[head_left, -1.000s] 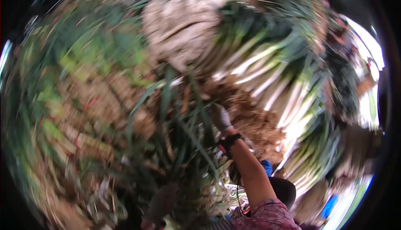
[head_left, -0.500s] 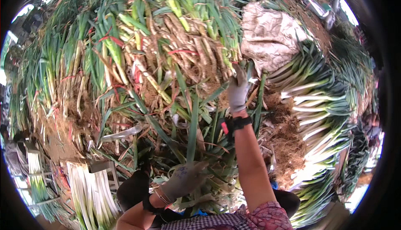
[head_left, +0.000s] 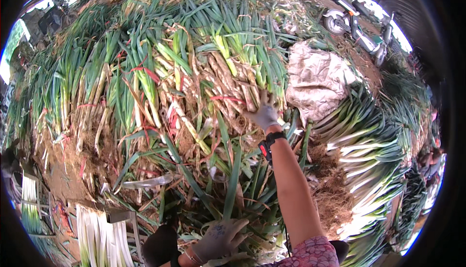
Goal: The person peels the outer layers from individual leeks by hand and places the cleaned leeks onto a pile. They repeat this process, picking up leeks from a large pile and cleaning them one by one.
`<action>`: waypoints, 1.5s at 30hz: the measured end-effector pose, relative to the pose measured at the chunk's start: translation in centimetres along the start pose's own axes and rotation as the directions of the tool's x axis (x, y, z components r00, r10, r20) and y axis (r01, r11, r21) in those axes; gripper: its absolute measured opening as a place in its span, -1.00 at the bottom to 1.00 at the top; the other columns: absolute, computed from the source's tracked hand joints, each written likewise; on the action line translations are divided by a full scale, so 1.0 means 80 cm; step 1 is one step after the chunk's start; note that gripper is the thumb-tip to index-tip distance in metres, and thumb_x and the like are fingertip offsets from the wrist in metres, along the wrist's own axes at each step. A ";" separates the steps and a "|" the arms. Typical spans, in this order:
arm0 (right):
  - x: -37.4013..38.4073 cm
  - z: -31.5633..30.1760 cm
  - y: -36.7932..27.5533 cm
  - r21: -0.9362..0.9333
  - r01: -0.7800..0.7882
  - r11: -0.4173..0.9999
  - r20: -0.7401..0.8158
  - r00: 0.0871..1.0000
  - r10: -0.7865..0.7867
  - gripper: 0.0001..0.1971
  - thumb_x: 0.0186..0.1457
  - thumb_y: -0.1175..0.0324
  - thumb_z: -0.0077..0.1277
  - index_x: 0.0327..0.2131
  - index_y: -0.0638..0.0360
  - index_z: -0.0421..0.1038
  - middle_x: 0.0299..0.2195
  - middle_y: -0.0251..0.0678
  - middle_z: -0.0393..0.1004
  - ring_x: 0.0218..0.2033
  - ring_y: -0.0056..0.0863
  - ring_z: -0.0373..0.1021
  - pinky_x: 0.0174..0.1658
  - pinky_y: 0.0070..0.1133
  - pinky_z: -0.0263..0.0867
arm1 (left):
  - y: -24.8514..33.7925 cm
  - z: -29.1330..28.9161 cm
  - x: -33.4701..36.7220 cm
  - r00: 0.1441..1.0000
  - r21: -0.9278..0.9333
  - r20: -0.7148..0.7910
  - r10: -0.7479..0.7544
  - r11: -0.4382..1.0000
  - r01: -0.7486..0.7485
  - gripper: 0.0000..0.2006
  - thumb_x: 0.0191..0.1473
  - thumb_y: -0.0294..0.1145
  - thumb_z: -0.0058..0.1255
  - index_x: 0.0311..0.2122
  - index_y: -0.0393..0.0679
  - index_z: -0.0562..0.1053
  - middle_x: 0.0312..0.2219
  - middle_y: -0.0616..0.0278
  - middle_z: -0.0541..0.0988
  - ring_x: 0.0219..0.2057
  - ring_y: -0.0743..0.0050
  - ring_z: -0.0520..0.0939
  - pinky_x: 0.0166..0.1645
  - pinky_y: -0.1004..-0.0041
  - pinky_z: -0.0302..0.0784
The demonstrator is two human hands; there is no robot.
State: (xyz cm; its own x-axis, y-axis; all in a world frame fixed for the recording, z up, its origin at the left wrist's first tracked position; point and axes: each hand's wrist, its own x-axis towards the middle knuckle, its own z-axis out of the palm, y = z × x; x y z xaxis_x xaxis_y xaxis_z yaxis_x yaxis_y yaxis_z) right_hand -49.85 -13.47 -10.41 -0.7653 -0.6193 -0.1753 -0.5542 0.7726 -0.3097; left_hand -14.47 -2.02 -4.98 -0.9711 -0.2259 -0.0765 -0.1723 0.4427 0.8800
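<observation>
Wearing a grey glove, my right hand [head_left: 264, 114] stretches out to the heap of unpeeled leeks [head_left: 221, 68], fingers spread at their brown stalks. Nothing shows in its grip; whether the fingertips touch the stalks I cannot tell. My left hand [head_left: 218, 240], gloved as well, hangs low over loose leek leaves [head_left: 233, 184] near my lap. Its fingers are apart and hold nothing that I can see. Red ties [head_left: 227, 98] bind some of the heaped bundles.
Cleaned white leeks [head_left: 361, 162] lie in a long row at the right, roots inward. Beyond them sits a crumpled pale sack [head_left: 315, 80]. A metal-framed stand [head_left: 114, 213] with trimmed leeks is at the lower left. A scooter [head_left: 357, 27] is parked at the far right.
The view has tilted up, showing more of the far side. My right hand has gone farther out and left, from beside the sack to the leek stalks, its fingers spreading.
</observation>
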 end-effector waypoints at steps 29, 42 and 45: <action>-0.012 0.066 0.176 0.920 -0.276 0.278 0.324 0.935 -0.145 -0.26 0.08 0.04 0.06 0.21 0.26 0.04 0.17 -0.22 0.18 0.18 -0.49 0.07 0.21 -0.59 -0.07 | -0.196 -0.080 0.240 0.936 -0.366 -0.145 -0.322 0.896 0.251 -0.70 0.10 -0.35 0.01 -0.08 -0.27 0.38 -0.15 0.12 0.49 -0.08 0.37 0.50 0.01 0.39 0.42; 0.026 0.075 0.160 0.923 -0.172 0.343 0.269 0.928 -0.259 -0.08 -0.04 -0.05 0.15 0.25 0.21 -0.07 0.17 -0.28 0.14 0.13 -0.48 0.10 0.12 -0.55 0.05 | -0.290 -0.071 0.425 0.760 -0.810 -0.432 -0.486 0.579 -0.090 -0.67 0.09 -0.38 -0.04 -0.05 -0.34 0.40 -0.21 0.22 0.56 -0.19 0.53 0.52 -0.07 0.55 0.36; 0.026 0.086 0.145 0.944 -0.245 0.219 0.301 0.913 -0.277 -0.06 -0.09 -0.05 0.19 0.25 0.17 -0.07 0.18 -0.26 0.14 0.17 -0.41 0.07 0.19 -0.49 -0.01 | -0.308 -0.068 0.422 0.764 -0.816 -0.476 -0.436 0.542 -0.199 -0.69 0.14 -0.32 -0.10 -0.07 -0.29 0.42 -0.20 0.22 0.56 -0.18 0.52 0.53 -0.03 0.55 0.36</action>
State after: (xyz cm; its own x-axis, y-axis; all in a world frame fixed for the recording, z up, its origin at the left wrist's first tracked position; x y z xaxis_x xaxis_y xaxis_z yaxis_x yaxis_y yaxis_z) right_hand -55.66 -6.75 -20.83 -0.4466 -0.8211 -0.3554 0.3751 0.1889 -0.9076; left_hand -42.09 -25.28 -26.68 -0.5885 -0.7784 -0.2188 0.2348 -0.4235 0.8750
